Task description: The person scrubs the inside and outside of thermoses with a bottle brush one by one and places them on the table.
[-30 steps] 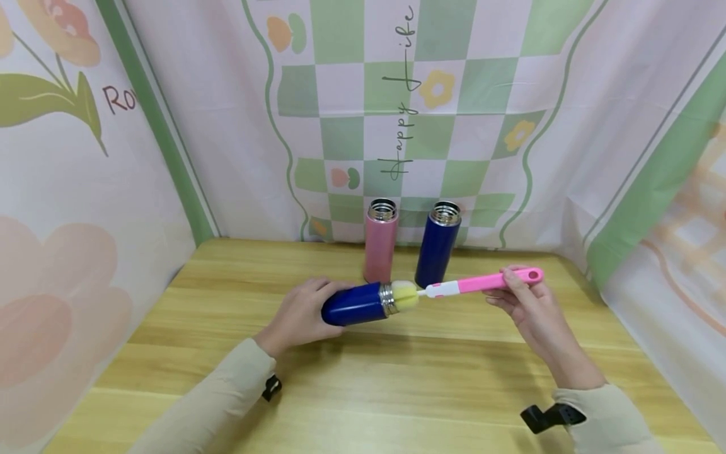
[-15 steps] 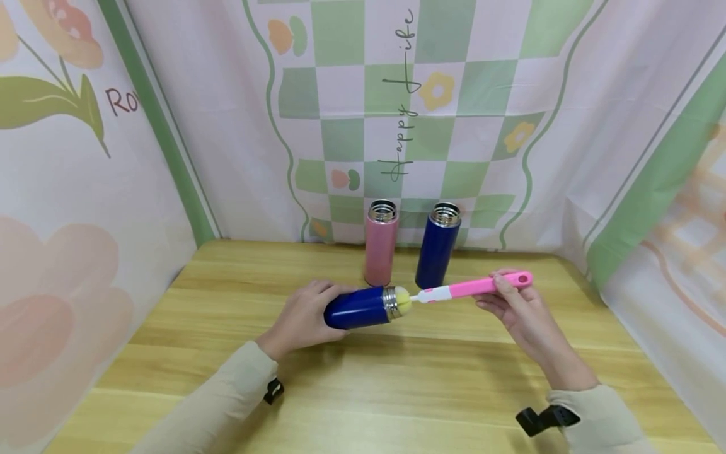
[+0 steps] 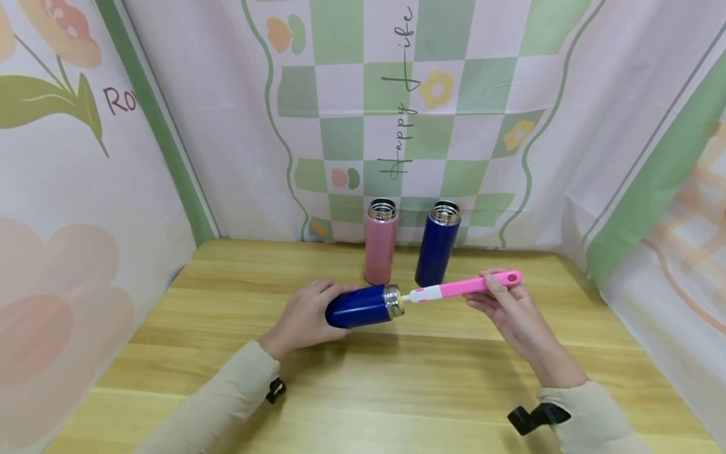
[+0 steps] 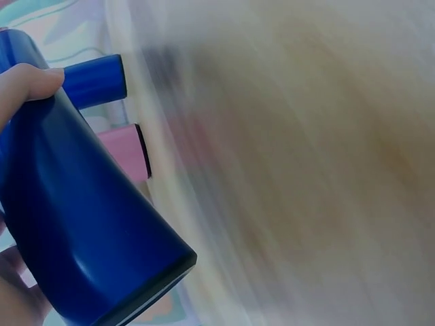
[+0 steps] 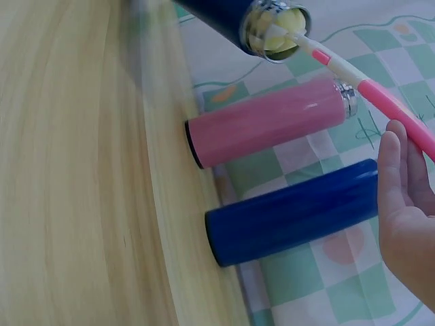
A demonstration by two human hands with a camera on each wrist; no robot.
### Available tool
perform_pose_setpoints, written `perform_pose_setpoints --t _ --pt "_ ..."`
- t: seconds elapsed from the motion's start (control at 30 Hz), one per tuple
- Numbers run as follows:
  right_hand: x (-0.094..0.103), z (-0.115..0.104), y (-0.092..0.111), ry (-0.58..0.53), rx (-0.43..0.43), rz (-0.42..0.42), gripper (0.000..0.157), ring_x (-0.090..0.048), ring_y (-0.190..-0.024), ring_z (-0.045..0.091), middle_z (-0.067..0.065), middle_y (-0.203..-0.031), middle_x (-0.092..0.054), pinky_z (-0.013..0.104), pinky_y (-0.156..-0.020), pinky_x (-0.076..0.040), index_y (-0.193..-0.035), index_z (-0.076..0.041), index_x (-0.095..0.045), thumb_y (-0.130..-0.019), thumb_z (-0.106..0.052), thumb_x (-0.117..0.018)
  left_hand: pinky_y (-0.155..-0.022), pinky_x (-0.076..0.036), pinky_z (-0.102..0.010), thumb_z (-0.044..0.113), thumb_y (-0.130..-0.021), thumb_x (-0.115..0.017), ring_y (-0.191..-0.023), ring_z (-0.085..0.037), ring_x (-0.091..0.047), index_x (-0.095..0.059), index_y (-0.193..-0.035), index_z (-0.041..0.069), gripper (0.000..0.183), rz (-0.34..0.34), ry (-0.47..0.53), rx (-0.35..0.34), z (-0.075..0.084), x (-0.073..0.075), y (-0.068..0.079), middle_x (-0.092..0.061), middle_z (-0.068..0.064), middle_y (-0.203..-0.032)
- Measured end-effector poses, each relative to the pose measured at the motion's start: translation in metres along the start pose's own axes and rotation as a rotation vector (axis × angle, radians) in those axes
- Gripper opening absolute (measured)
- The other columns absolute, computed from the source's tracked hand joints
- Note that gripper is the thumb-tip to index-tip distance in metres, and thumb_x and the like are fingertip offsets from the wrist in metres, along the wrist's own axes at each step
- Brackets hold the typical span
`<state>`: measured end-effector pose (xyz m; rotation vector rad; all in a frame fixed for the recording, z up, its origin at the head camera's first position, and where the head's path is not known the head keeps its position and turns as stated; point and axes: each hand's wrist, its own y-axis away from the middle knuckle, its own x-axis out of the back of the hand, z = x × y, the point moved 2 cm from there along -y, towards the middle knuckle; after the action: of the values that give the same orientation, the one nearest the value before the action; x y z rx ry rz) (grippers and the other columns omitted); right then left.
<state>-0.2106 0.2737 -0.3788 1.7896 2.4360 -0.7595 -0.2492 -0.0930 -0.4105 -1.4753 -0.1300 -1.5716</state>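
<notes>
My left hand (image 3: pixel 309 317) grips a blue vacuum flask (image 3: pixel 360 306) around its base end, tilted nearly flat above the table with its steel mouth facing right. In the left wrist view the flask's blue body (image 4: pixel 81 197) fills the left side, thumb on top. My right hand (image 3: pixel 513 315) pinches the pink handle of a bottle brush (image 3: pixel 454 289) between thumb and fingers. The brush's yellow sponge head (image 5: pixel 289 32) sits inside the flask mouth, seen in the right wrist view; only its white stem and handle stick out.
Behind the held flask a pink flask (image 3: pixel 380 246) and a second blue flask (image 3: pixel 437 246) stand upright and uncapped on the wooden table (image 3: pixel 363 391). A patterned curtain (image 3: pixel 397 94) hangs along the table's back edge.
My right hand has moved left with the bottle brush, and its yellow sponge head has gone from the flask mouth to inside it. The left hand and flask have shifted only slightly.
</notes>
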Motion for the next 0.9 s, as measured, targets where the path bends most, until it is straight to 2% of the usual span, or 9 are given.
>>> perform_pose_setpoints --t 0.23,0.4,0.63,0.8,0.9 --pt "-0.023 0.016 -0.003 0.038 -0.076 -0.068 0.022 -0.07 -0.103 0.022 0.008 -0.113 -0.069 0.033 -0.092 -0.053 -0.117 -0.011 -0.063 -0.108 -0.01 -0.042 -0.089 -0.051 -0.041 0.047 -0.07 -0.087 -0.107 -0.017 -0.059 -0.059 -0.138 0.033 0.075 -0.008 -0.006 -0.053 0.01 0.0 -0.008 -0.064 0.001 -0.116" --pt "-0.03 0.024 -0.004 0.072 -0.082 -0.014 0.02 -0.07 -0.1 0.021 0.008 -0.111 -0.069 0.032 -0.089 -0.054 -0.116 -0.011 -0.062 -0.108 -0.013 -0.044 -0.09 -0.051 -0.041 0.044 -0.069 -0.089 -0.106 -0.016 -0.058 -0.058 -0.137 0.034 0.076 -0.019 0.0 -0.039 0.012 -0.001 -0.01 -0.063 0.001 -0.116" --pt "-0.038 0.031 -0.008 0.125 -0.141 0.044 0.018 -0.07 -0.099 0.02 0.009 -0.113 -0.066 0.032 -0.091 -0.054 -0.12 -0.002 -0.055 -0.106 -0.012 -0.051 -0.091 -0.05 -0.043 0.04 -0.068 -0.091 -0.107 -0.019 -0.059 -0.059 -0.137 0.031 0.077 -0.008 0.022 -0.039 0.015 0.0 -0.012 -0.064 -0.001 -0.117" --pt "-0.042 0.034 -0.009 0.194 -0.149 0.08 0.013 -0.069 -0.1 0.017 0.008 -0.112 -0.068 0.031 -0.091 -0.053 -0.115 -0.007 -0.06 -0.104 -0.008 -0.055 -0.092 -0.05 -0.043 0.043 -0.069 -0.09 -0.108 -0.019 -0.059 -0.058 -0.139 0.03 0.077 -0.023 0.017 -0.02 0.014 0.0 -0.012 -0.063 -0.002 -0.12" --pt "-0.043 0.034 -0.008 0.213 -0.152 0.082 0.013 -0.069 -0.101 0.017 0.007 -0.111 -0.069 0.032 -0.091 -0.054 -0.115 -0.006 -0.061 -0.104 -0.01 -0.054 -0.092 -0.05 -0.043 0.045 -0.071 -0.088 -0.109 -0.019 -0.059 -0.057 -0.139 0.03 0.077 -0.029 0.013 -0.018 0.013 0.0 -0.011 -0.063 -0.002 -0.12"
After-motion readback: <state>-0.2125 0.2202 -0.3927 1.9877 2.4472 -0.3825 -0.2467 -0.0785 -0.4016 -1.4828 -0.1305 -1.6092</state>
